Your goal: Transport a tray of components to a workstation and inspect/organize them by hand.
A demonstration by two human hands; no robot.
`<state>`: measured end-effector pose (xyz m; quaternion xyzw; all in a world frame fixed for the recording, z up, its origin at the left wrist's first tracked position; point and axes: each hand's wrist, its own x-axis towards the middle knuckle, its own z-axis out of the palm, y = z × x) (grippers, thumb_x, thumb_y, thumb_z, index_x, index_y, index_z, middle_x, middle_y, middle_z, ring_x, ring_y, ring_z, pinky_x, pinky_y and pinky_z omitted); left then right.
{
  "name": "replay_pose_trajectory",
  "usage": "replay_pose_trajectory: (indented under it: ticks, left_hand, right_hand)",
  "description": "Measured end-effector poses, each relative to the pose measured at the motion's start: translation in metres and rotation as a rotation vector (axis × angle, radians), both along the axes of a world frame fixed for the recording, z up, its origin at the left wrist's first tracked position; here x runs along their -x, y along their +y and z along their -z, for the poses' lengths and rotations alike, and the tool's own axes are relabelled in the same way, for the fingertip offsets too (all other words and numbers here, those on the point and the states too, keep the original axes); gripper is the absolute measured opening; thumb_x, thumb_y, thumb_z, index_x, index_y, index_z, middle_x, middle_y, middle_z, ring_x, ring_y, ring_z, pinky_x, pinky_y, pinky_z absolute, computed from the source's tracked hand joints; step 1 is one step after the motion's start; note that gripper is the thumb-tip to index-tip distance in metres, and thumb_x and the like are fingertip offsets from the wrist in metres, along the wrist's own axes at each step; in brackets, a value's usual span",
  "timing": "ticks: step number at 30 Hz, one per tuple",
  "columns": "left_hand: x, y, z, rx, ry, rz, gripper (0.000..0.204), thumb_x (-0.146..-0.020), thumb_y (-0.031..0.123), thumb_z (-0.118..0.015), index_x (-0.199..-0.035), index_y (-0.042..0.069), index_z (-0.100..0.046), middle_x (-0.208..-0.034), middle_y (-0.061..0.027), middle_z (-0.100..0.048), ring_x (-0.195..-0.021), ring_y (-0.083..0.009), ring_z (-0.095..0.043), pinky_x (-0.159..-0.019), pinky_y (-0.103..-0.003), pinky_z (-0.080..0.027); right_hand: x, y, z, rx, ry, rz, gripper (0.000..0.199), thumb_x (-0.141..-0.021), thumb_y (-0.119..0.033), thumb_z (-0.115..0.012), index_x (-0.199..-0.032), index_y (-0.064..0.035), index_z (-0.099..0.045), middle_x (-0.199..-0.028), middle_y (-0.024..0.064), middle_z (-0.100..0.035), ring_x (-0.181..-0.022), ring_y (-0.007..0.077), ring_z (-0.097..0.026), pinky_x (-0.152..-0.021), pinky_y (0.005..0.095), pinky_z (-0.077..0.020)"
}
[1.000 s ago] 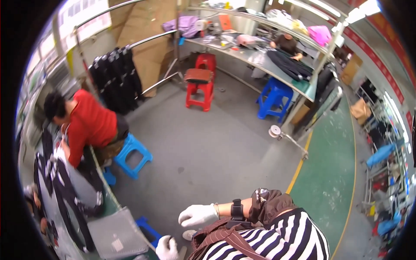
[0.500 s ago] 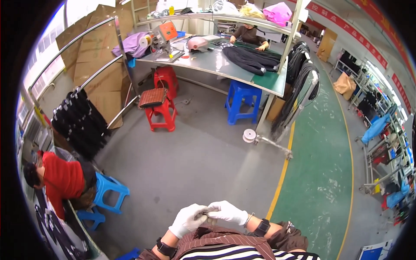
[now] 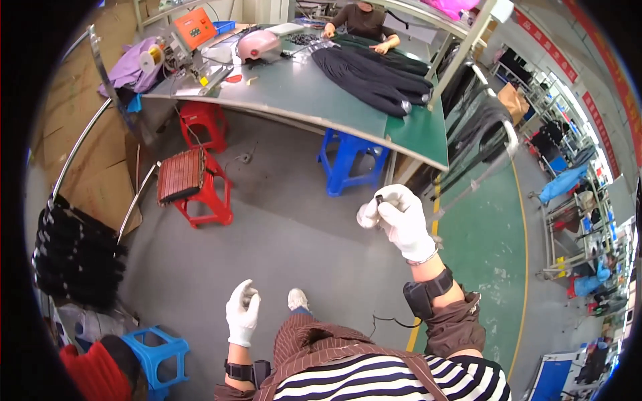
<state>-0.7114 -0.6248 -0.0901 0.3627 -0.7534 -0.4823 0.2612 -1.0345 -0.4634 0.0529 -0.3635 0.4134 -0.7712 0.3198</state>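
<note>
Both my hands wear white gloves. My right hand (image 3: 399, 219) is raised in front of me, fingers pinched on a small dark object (image 3: 380, 199) at the fingertips. My left hand (image 3: 242, 312) hangs low by my side with the fingers loosely curled and nothing in it. A dark band sits on each wrist. My shoe (image 3: 297, 299) shows on the grey floor between the hands.
Ahead stands a green worktable (image 3: 314, 90) with dark garments (image 3: 372, 73), a pink object and a machine; a person works at its far side. Red stools (image 3: 198, 182) and a blue stool (image 3: 349, 159) stand before it. Black garments hang on a rack (image 3: 73, 250) at left.
I have turned and moved toward the green worktable. My hands, together half a second ago, have parted: the right rose with the small object, the left dropped to my side.
</note>
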Motion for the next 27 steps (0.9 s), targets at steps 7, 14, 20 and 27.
replay_pose_trajectory:
  ticks: [7,14,20,27]
  left_hand:
    - [0.145,-0.144,-0.031,0.063,0.009,0.049,0.033,-0.083,-0.001,-0.057,-0.116,-0.001,-0.055,-0.082,-0.0022,-0.061,-0.062,-0.0061,-0.054,-0.058,-0.020,-0.046]
    - [0.327,-0.295,-0.014,0.143,-0.028,0.016,0.031,-0.081,0.006,-0.063,-0.111,0.002,-0.058,-0.085,-0.0065,-0.064,-0.067,-0.0124,-0.059,-0.065,-0.025,-0.049]
    - [0.524,-0.428,0.005,0.384,-0.239,0.029,0.038,-0.079,0.017,-0.065,-0.114,0.004,-0.057,-0.106,-0.0127,-0.059,-0.087,-0.0243,-0.059,-0.077,-0.035,-0.048]
    - [0.651,-0.514,0.075,0.781,-0.538,-0.144,0.047,-0.078,0.029,-0.061,-0.117,0.005,-0.054,-0.126,-0.0195,-0.047,-0.117,-0.0371,-0.043,-0.099,-0.048,-0.033]
  right_hand:
    - [0.150,-0.118,-0.016,-0.072,-0.030,0.098,0.015,-0.088,-0.001,-0.052,-0.103,0.0002,-0.055,-0.088,0.0164,-0.065,-0.073,0.0231,-0.065,-0.069,0.0349,-0.0532]
    - [0.406,-0.242,-0.009,-0.131,-0.186,0.239,0.012,-0.088,-0.008,-0.055,-0.098,-0.0022,-0.055,-0.088,0.0163,-0.065,-0.068,0.0243,-0.065,-0.064,0.0378,-0.0546]
    - [0.670,-0.382,0.009,-0.184,-0.454,0.182,0.013,-0.086,-0.016,-0.058,-0.093,-0.0044,-0.058,-0.084,0.0128,-0.066,-0.067,0.0234,-0.065,-0.063,0.0367,-0.0550]
    - [0.833,-0.531,0.064,-0.396,-0.512,0.374,0.013,-0.087,-0.020,-0.057,-0.087,-0.0078,-0.061,-0.076,0.0078,-0.065,-0.067,0.0225,-0.063,-0.061,0.0381,-0.0534]
